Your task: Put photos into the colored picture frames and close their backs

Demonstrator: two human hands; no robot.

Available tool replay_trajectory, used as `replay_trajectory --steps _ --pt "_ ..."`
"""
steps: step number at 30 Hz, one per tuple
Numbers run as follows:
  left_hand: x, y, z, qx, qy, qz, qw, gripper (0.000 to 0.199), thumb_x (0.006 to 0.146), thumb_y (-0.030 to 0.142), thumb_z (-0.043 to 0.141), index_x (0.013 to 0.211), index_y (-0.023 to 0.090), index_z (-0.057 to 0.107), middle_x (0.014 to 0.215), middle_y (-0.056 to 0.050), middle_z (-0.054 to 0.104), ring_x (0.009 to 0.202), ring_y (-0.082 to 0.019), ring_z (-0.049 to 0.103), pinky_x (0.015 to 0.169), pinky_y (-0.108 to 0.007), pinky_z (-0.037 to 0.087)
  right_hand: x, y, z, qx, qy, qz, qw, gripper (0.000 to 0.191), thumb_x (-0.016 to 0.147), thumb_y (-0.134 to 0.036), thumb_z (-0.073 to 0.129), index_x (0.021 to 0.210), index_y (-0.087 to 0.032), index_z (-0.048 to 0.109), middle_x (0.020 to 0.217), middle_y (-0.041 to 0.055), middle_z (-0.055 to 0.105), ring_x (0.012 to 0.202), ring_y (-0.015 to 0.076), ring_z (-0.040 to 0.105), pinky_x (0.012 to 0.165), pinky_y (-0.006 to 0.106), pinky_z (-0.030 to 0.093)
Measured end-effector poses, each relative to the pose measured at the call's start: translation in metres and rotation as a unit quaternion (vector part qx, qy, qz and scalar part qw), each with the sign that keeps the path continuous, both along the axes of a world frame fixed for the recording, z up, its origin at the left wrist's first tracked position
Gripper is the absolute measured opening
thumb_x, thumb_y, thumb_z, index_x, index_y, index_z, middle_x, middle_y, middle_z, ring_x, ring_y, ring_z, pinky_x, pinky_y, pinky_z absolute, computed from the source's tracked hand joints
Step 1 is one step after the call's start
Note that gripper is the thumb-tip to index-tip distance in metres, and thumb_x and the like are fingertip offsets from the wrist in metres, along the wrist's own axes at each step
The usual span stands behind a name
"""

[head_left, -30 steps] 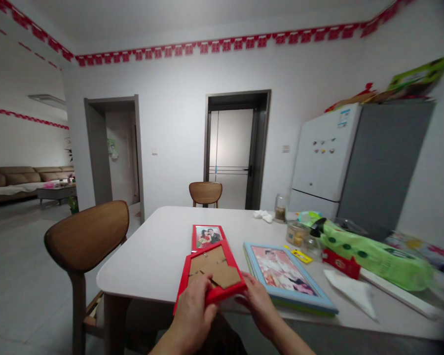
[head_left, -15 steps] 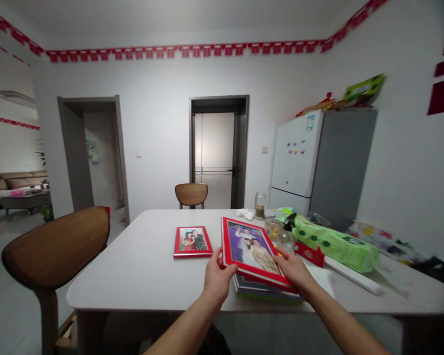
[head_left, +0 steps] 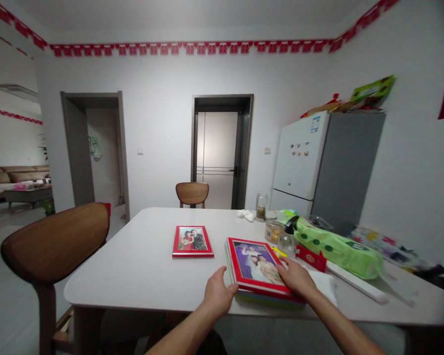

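Your right hand [head_left: 296, 278] rests open on the red-framed wedding photo [head_left: 257, 264] topping a stack of picture frames [head_left: 270, 302] at the near edge of the white counter [head_left: 111, 276], lower centre, while your open left hand [head_left: 218, 292] grips nothing just beside it.

red photo frame [head_left: 257, 266]: flat atop stacked frames [head_left: 270, 301] | smaller red frame [head_left: 193, 241]: lying left
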State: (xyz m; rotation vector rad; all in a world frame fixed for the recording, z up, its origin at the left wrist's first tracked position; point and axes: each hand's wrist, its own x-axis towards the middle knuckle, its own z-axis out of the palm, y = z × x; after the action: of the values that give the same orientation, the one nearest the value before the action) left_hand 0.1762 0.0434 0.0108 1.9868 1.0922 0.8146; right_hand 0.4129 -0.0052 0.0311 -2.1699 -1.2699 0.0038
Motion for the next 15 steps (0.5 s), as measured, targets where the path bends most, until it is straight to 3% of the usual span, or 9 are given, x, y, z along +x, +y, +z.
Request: replay_trajectory --steps 2,4,7,9,12,15 --pt "-0.02 0.008 0.0 0.017 0.015 0.007 1.0 0.055 0.065 0.024 0.056 0.117 0.008 0.044 0.119 -0.011 0.048 0.109 -0.02 0.043 0.092 -0.025 0.029 -0.03 0.014 0.008 0.02 -0.047 0.03 0.998 0.042 0.074 -0.025 0.036 0.108 -0.008 0.052 0.112 0.0168 0.054 0.105 0.0251 0.048 0.091 0.037 0.031" --pt "-0.042 0.018 -0.002 0.031 0.031 0.028 0.999 0.053 0.066 0.022 0.054 0.116 0.008 0.044 0.12 -0.011 0.047 0.11 -0.019 0.041 0.094 -0.024 0.026 -0.072 0.035 0.01 0.031 -0.082 0.096 0.991 0.041 0.076 -0.025 0.033 0.111 -0.01 0.05 0.116 0.0132 0.052 0.108 0.0205 0.045 0.095 0.032 0.027" --pt "-0.076 0.033 -0.006 0.043 0.057 0.063 0.995 0.051 0.067 0.019 0.051 0.116 0.007 0.043 0.12 -0.011 0.046 0.111 -0.019 0.04 0.095 -0.024 0.025 -0.141 0.076 0.0 0.011 -0.109 0.213 0.971 0.039 0.074 -0.024 0.039 0.11 -0.017 0.051 0.115 0.0062 0.054 0.107 0.0151 0.045 0.093 0.024 0.029" --pt "-0.095 0.041 -0.01 0.047 0.075 0.078 0.993 0.051 0.067 0.018 0.051 0.115 0.006 0.043 0.12 -0.011 0.046 0.11 -0.018 0.04 0.095 -0.023 0.025 -0.175 0.104 -0.009 -0.013 -0.117 0.251 0.961 0.038 0.071 -0.021 0.042 0.107 -0.018 0.053 0.114 0.0063 0.054 0.106 0.0164 0.046 0.09 0.026 0.031" --pt "-0.115 0.048 -0.017 0.047 0.099 0.091 0.99 0.05 0.066 0.018 0.051 0.114 0.006 0.045 0.119 -0.012 0.047 0.11 -0.019 0.041 0.094 -0.024 0.027 -0.198 0.137 -0.022 -0.051 -0.12 0.255 0.958 0.045 0.065 -0.017 0.046 0.11 -0.017 0.05 0.119 0.0104 0.05 0.11 0.0222 0.042 0.09 0.036 0.031" --pt "-0.126 0.049 -0.019 0.043 0.113 0.096 0.988 0.051 0.065 0.017 0.051 0.114 0.007 0.046 0.122 -0.012 0.045 0.112 -0.02 0.039 0.095 -0.024 0.026 -0.199 0.15 -0.029 -0.076 -0.119 0.239 0.961 0.053 0.061 -0.014 0.047 0.114 -0.015 0.047 0.123 0.0146 0.045 0.113 0.0284 0.038 0.089 0.047 0.028"
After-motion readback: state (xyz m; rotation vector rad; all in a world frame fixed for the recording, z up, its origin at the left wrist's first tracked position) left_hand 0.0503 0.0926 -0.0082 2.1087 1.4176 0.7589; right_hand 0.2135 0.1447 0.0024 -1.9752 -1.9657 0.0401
